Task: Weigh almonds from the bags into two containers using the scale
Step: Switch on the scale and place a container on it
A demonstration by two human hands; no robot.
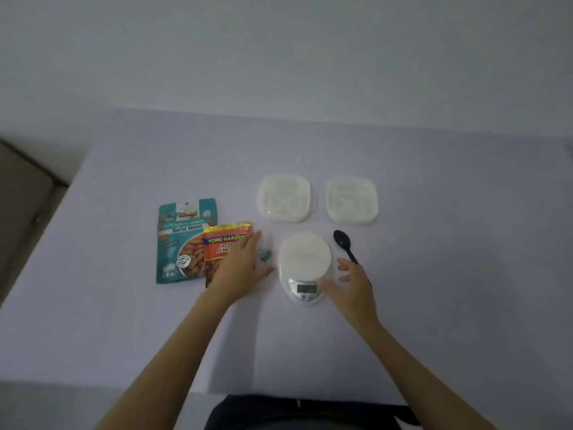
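Almond bags (183,243) lie near the middle of the desk (124,305), left of the scale (305,259), within pouring reach. Left hand (240,268), fingers straight, covers the orange bag (223,243); right hand (352,285), fingers loosely spread and empty, flanks the scale.

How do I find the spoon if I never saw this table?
On the lilac table, find the round white scale near the middle. The spoon lies just right of it, nearer you than the right-hand white container. It is the only black thing there.

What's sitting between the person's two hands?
In the head view, a round white scale lies between the left hand and right hand, plus a small dark object too blurred to identify.
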